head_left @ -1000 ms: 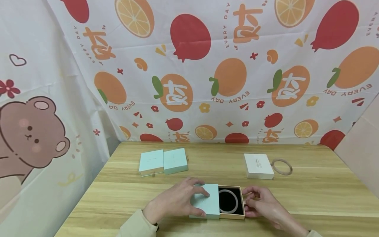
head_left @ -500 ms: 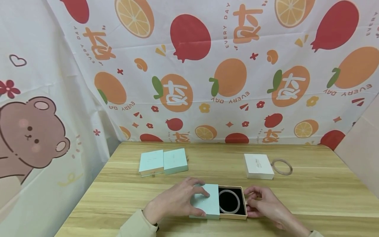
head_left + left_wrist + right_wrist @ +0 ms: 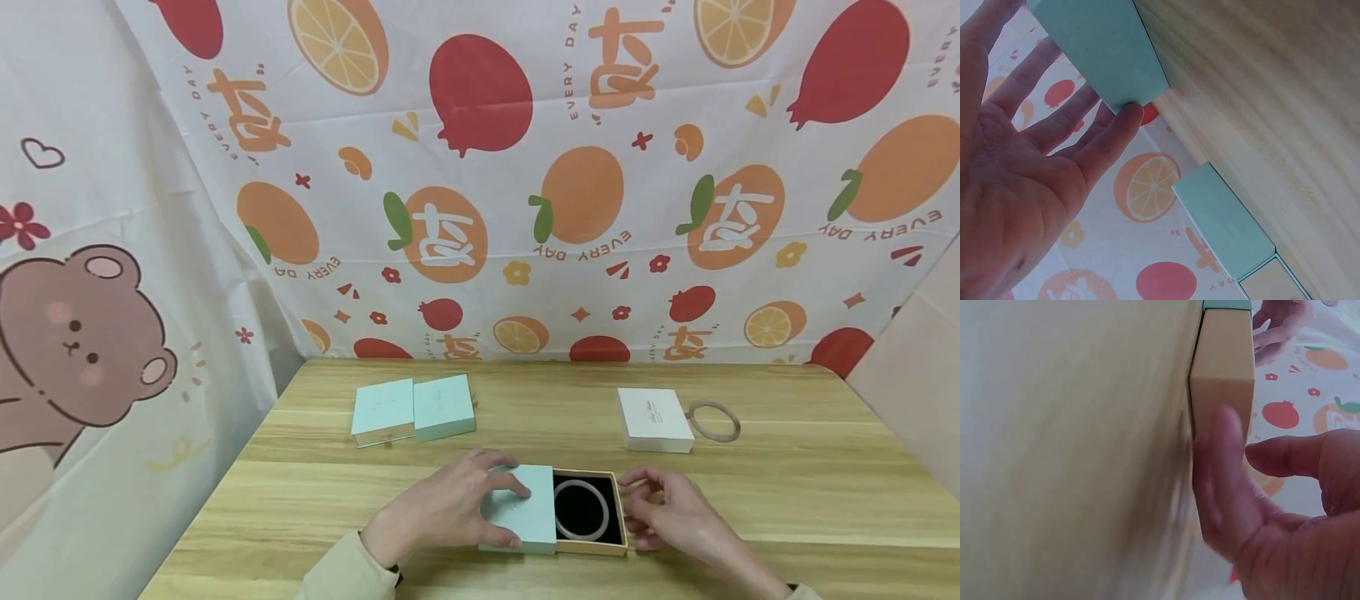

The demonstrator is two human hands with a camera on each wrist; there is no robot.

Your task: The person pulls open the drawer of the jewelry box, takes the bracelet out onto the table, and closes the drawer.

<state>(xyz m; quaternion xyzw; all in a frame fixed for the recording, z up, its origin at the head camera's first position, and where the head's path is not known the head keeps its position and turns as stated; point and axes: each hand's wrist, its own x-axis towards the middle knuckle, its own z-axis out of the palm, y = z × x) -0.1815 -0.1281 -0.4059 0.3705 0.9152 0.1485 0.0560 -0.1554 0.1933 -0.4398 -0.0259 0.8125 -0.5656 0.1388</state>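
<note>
A mint-green jewelry box [image 3: 536, 508] lies on the table with its drawer [image 3: 592, 548] slid partly out to the right. Inside the black-lined drawer sits a pale grey bangle [image 3: 603, 508], its left edge right at the sleeve. My left hand [image 3: 453, 504] grips the sleeve, thumb at the near side and fingers across the top and far side. Beside the drawer's outer end is my right hand [image 3: 671, 512], fingers bent. In the right wrist view its blurred fingertips overlap the tan drawer end [image 3: 1225, 394], and the thumb stands apart from them.
Two more mint-green boxes [image 3: 442, 408] stand side by side at the back left of the wooden table [image 3: 540, 400]. At the back right is a white box [image 3: 654, 421] with another bangle [image 3: 714, 422] beside it. A fruit-print cloth [image 3: 502, 225] hangs behind.
The drawer has slid slightly farther right, showing more of the bangle. My right hand has moved a little right and its fingers have loosened at the drawer end. My left hand stays put.
</note>
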